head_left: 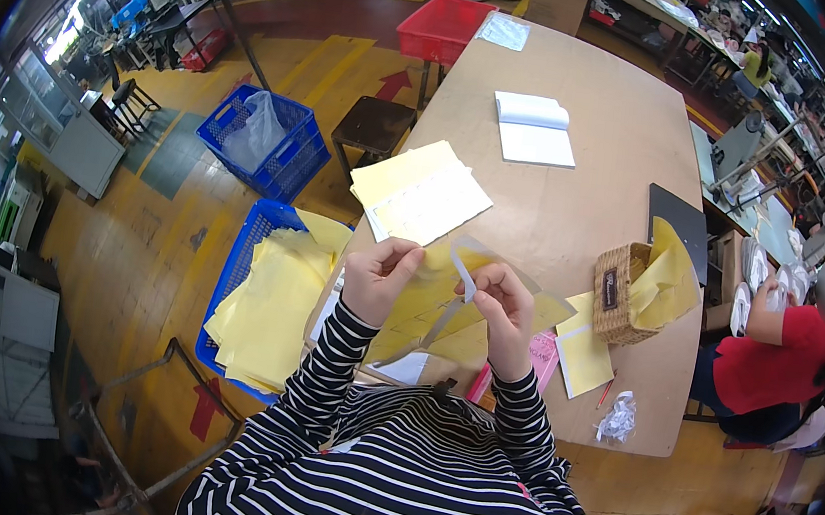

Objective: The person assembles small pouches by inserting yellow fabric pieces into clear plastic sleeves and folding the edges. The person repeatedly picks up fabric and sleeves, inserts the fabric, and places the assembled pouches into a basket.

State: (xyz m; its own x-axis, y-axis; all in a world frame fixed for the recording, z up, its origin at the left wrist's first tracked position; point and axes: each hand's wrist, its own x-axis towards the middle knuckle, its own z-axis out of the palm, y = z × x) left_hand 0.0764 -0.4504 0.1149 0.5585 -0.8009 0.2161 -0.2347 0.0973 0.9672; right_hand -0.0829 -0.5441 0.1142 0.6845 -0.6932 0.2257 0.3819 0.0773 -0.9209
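Observation:
Over the table's near edge I hold up a thin yellow sheet (413,303) with greyish edges. My left hand (378,279) is closed in a pinch on its upper left part. My right hand (504,317) is closed at its right side, thumb and fingers pressed on a white strip (463,271) that curls up from the sheet. Whether that strip is still stuck along its lower end, I cannot tell. Just beyond my left hand lies a stack of yellow and white sheets (424,198). A pink printed item (543,360) sits partly behind my right wrist.
A wicker basket (619,319) with yellow sheets, a yellow pad (584,361), a pencil (606,390) and crumpled white strips (618,417) are at right. Farther off lies an open notebook (534,130). Blue crates (234,284) and a stool (374,125) flank the table's left; a person in red (774,361) sits right.

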